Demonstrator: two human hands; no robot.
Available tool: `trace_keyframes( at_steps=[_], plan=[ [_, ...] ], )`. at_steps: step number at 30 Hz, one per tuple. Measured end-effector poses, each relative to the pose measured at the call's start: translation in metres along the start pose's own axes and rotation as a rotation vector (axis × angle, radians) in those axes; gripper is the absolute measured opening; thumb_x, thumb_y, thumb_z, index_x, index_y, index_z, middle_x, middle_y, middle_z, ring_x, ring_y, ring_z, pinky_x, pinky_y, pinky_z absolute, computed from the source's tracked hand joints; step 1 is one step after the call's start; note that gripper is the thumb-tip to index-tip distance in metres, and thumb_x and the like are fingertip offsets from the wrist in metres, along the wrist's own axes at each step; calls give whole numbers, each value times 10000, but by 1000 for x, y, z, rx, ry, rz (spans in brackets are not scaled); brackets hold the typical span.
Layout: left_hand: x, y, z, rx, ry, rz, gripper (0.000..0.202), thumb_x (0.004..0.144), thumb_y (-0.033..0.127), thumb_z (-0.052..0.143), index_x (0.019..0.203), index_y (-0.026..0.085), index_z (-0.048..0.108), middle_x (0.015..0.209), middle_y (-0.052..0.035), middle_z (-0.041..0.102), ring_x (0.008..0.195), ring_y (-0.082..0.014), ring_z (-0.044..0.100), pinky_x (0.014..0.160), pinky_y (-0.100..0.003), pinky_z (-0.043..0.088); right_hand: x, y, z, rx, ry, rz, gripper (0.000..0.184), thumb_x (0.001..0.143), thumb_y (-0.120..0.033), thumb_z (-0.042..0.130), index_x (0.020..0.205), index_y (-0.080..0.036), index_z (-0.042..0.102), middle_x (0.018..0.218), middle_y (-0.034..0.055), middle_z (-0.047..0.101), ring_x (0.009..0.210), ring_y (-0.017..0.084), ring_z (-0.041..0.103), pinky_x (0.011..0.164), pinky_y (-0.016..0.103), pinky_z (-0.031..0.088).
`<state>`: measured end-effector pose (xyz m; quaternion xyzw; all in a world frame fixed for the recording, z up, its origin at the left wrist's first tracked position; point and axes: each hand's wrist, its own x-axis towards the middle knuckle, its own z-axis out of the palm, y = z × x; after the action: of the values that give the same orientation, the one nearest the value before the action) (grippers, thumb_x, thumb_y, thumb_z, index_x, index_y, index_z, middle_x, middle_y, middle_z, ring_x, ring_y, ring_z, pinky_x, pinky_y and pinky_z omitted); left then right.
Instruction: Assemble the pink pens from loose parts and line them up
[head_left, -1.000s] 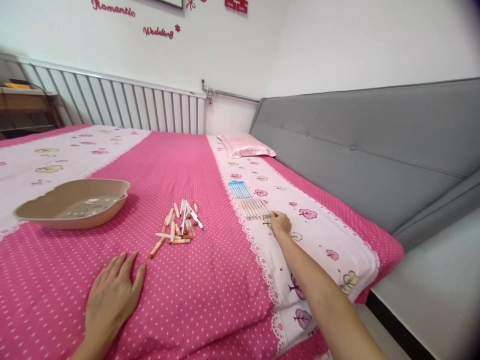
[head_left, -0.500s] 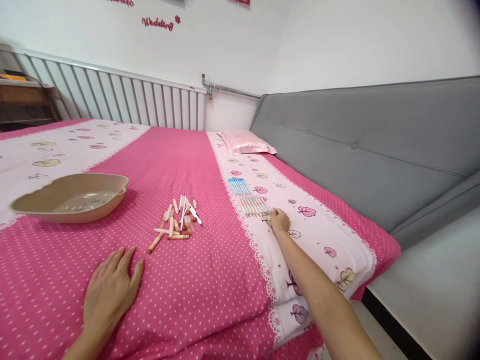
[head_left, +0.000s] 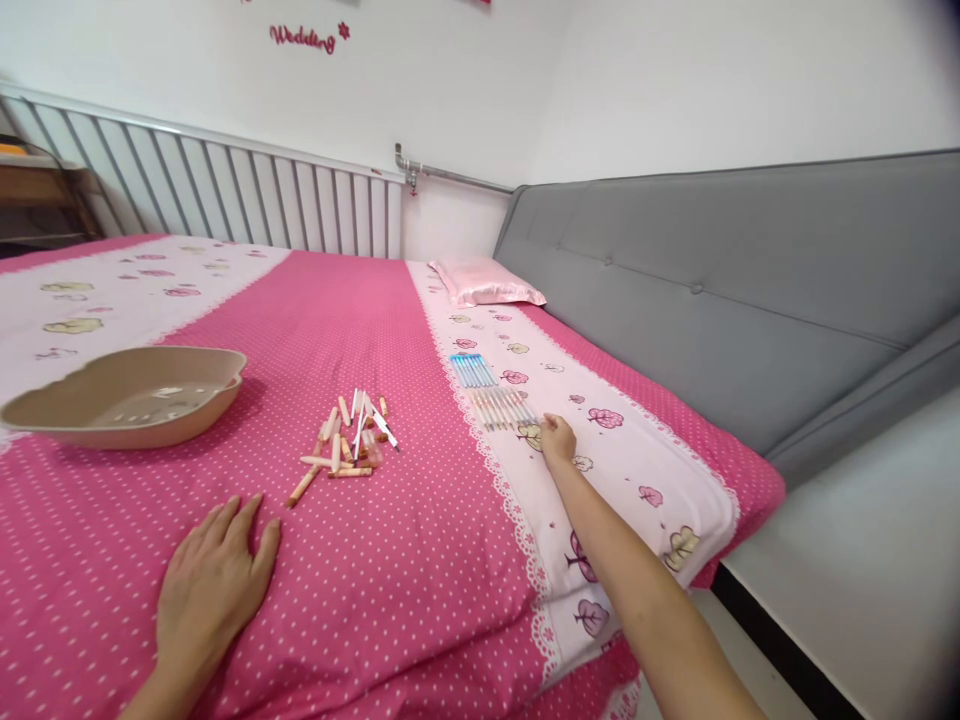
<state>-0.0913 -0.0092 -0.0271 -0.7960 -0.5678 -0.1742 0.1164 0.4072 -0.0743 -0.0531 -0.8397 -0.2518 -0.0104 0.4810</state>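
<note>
My right hand (head_left: 559,438) reaches over the white printed strip of the bedspread, its fingers closed at the near end of the rightmost pen in a row of pale pens (head_left: 501,408); the fingertips are partly hidden. Just beyond that row lies a second row of blue-topped pens (head_left: 472,371), side by side. My left hand (head_left: 214,580) rests palm down on the pink dotted cloth, fingers spread, holding nothing. Between the hands sits a loose pile of pens or markers (head_left: 349,440), cream, brown and white, pointing various ways.
A beige plastic basin (head_left: 124,425) stands on the bed at the left, with small light pieces inside. A pink pillow (head_left: 487,282) lies at the far end. The grey padded headboard (head_left: 675,250) bounds the right side; a white slatted rail (head_left: 225,190) runs along the back.
The view has shifted slightly to the right, so everything appears a little further left. My right hand stays at the end of the pale row, and my left hand keeps resting on the cloth.
</note>
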Motion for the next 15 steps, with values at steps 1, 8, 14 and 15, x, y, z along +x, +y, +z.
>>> trace_keyframes(
  at_steps=[1,8,14,15],
  plan=[
    [0,0,0,1,5,1,721,851,504,153,1271,33,502,1290,-177,518,1221,-286,431,1061,-405,279,-1,0,0,-15,-8,-14,247,878,-333,543,1026,-143,597,1046,64,612,938,180,591,837,399,482],
    [1,1,-2,-5,1,2,709,852,495,161,1280,40,496,1290,-175,516,1213,-289,439,1056,-410,285,-3,-1,4,-109,6,-36,240,872,-338,550,1004,-144,600,1049,65,605,949,184,581,843,403,474],
    [1,1,-3,-2,-5,-4,716,855,500,149,1283,39,493,1290,-175,514,1214,-288,439,1055,-408,290,-3,-2,4,-176,0,-23,249,879,-338,540,1030,-148,593,1064,67,600,949,183,582,835,398,481],
    [1,1,-3,-2,-3,-4,718,855,500,147,1280,38,495,1289,-176,514,1213,-290,440,1057,-408,289,-3,-2,4,-182,-1,-23,250,879,-336,539,1035,-149,591,1066,68,600,946,182,583,832,397,484]
  ],
)
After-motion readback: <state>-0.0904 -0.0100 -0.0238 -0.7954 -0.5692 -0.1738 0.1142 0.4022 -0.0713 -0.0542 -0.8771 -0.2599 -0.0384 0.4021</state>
